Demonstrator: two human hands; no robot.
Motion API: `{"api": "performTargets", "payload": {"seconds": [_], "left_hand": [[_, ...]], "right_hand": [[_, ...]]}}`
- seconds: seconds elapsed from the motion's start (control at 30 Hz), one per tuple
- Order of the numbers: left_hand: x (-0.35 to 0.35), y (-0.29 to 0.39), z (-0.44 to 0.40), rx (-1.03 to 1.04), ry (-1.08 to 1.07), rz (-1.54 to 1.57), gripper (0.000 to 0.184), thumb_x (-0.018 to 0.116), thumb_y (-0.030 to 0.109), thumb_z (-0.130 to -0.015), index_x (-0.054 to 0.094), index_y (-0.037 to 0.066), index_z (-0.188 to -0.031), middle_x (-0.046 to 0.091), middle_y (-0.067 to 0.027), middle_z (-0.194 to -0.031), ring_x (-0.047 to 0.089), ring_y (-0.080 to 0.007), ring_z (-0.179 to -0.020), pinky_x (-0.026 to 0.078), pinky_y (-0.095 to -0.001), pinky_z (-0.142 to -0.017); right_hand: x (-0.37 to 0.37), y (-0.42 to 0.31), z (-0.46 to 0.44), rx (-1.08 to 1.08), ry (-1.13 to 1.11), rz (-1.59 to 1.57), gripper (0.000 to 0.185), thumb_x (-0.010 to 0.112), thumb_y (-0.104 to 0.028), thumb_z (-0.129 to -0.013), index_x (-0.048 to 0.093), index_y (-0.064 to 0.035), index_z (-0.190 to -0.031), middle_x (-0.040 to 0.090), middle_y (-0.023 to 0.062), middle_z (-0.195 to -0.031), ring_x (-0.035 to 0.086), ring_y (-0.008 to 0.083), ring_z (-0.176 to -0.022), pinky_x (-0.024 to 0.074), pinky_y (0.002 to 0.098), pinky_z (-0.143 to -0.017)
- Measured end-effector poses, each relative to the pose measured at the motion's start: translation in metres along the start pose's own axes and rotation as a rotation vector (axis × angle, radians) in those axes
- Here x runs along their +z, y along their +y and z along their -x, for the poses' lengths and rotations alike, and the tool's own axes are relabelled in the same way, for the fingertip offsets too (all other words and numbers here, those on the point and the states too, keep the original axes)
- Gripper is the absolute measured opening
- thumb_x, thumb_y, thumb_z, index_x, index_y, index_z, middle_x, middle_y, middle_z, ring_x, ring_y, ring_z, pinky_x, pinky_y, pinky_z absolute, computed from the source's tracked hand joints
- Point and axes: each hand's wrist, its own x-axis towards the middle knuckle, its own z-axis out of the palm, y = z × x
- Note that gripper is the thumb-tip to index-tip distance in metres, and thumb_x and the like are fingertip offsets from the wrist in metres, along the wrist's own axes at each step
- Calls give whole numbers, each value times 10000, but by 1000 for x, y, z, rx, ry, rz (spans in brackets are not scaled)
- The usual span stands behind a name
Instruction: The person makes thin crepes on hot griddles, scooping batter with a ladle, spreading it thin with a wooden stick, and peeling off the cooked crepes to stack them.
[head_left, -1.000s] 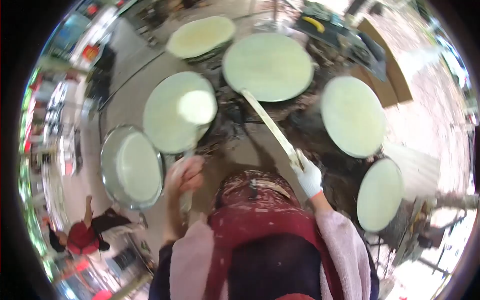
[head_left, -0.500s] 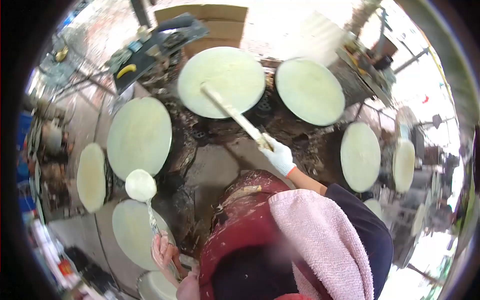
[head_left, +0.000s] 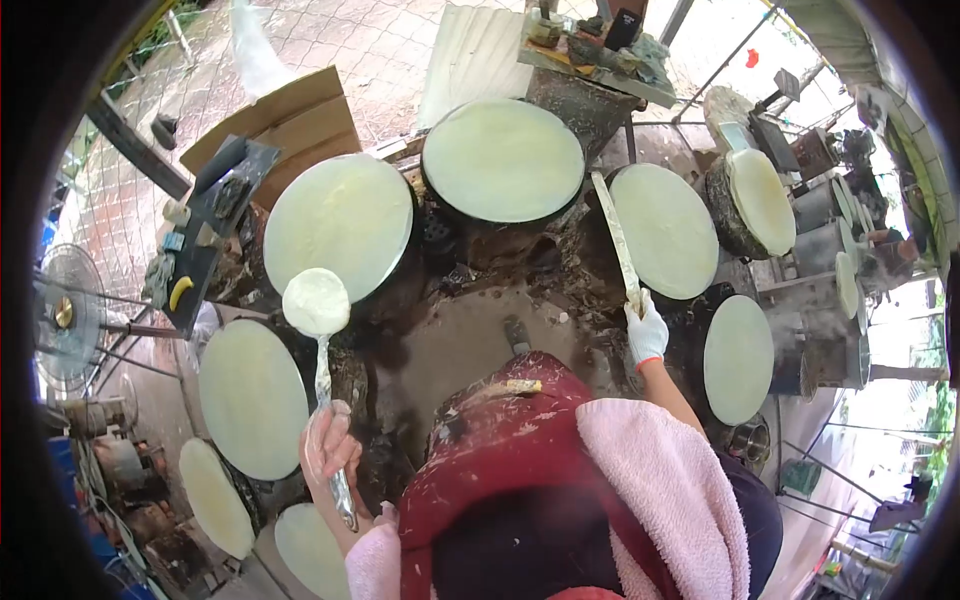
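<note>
My bare left hand (head_left: 330, 445) is closed around the handle of a batter-smeared ladle (head_left: 323, 372). Its round bowl holds pale, creamy batter (head_left: 317, 300) and hangs over the near edge of a round griddle (head_left: 338, 225) coated in a pale green-yellow layer. A white glove with an orange cuff covers my right hand (head_left: 646, 335), which grips one end of a long flat wooden stick (head_left: 616, 235). The stick lies along the left edge of another coated griddle (head_left: 668, 235). Between these two, farther back, sits a third coated griddle (head_left: 503, 160).
More coated round griddles, such as one at left (head_left: 252, 400) and one at right (head_left: 740, 360), curve around me. A dark shelf (head_left: 215, 225) with a yellow banana-shaped item (head_left: 181, 292) stands left. Cardboard (head_left: 290, 130) leans behind; a cluttered stand (head_left: 600, 60) is at the back.
The view has turned right. The stick has left the griddle it was resting across and moved right to another one. The ladle has come forward from the lower left, still full.
</note>
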Motion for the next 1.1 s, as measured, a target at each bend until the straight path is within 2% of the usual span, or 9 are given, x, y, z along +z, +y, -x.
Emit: {"api": "performTargets", "payload": {"seconds": [0.33, 0.4, 0.43, 0.53, 0.6, 0.67, 0.77, 0.87, 1.1], "left_hand": [[113, -36, -101, -111, -178, 127, 293, 342, 160, -1034, 486, -91, -1085, 388, 7, -562, 343, -74, -308, 250, -243, -324], [141, -46, -115, -29, -19, 61, 288, 334, 157, -1034, 479, -85, -1094, 399, 8, -563, 351, -74, -314, 248, -244, -329], [154, -51, -121, 15, 62, 29, 286, 330, 156, -1034, 476, -82, -1098, 404, 8, -564, 355, -74, -316, 247, -245, -332], [180, -62, -143, -23, -86, 154, 279, 326, 155, -1034, 466, -76, -1107, 408, 15, -565, 364, -69, -321, 239, -244, -333], [197, -67, -153, 7, -69, 164, 273, 328, 149, -1033, 460, -79, -1105, 410, 15, -568, 370, -64, -321, 237, -241, -334], [209, -69, -162, 12, -66, 156, 271, 329, 146, -1033, 455, -84, -1101, 411, 15, -571, 375, -60, -321, 235, -237, -335], [223, -65, -177, 22, -76, 113, 281, 331, 149, -1035, 450, -101, -1084, 407, 16, -577, 376, -56, -319, 235, -230, -335], [229, -52, -190, 14, -55, 57, 282, 338, 148, -1034, 449, -108, -1079, 401, 17, -575, 368, -54, -314, 233, -227, -330], [216, -1, -232, -18, -61, -204, 276, 366, 130, -1024, 494, -113, -1046, 396, 14, -570, 322, -51, -291, 211, -221, -299]], "right_hand": [[23, 18, -154, -210, -99, 73, 550, 663, -368, -843, 537, -200, -1351, 651, 156, -898, 645, 344, -830, 511, 439, -737], [23, 0, -197, -252, -125, 57, 546, 666, -362, -842, 541, -199, -1347, 648, 158, -892, 644, 340, -833, 510, 438, -739], [22, -12, -217, -303, -136, 11, 536, 655, -357, -850, 549, -158, -1336, 653, 170, -918, 636, 364, -835, 505, 446, -749], [56, -43, -295, -407, -350, -256, 640, 696, -395, -818, 522, -97, -1357, 666, 197, -1044, 645, 357, -956, 503, 407, -839], [93, -72, -340, -333, -526, -617, 796, 749, -446, -760, 474, -36, -1385, 606, 226, -1239, 608, 324, -1123, 466, 359, -948], [127, -106, -377, -394, -504, -672, 914, 784, -463, -715, 416, -10, -1418, 529, 231, -1351, 558, 280, -1218, 423, 317, -1006], [109, -173, -390, -452, -316, -507, 866, 762, -357, -730, 383, -40, -1441, 526, 214, -1359, 560, 320, -1205, 437, 328, -1002], [99, -203, -391, -521, -344, -510, 785, 743, -282, -730, 429, -57, -1414, 564, 184, -1324, 568, 317, -1191, 447, 340, -993], [6, -282, -321, -476, -446, -836, 482, 697, -70, -753, 584, 5, -1216, 678, 119, -1101, 639, 184, -992, 473, 296, -901]]}}
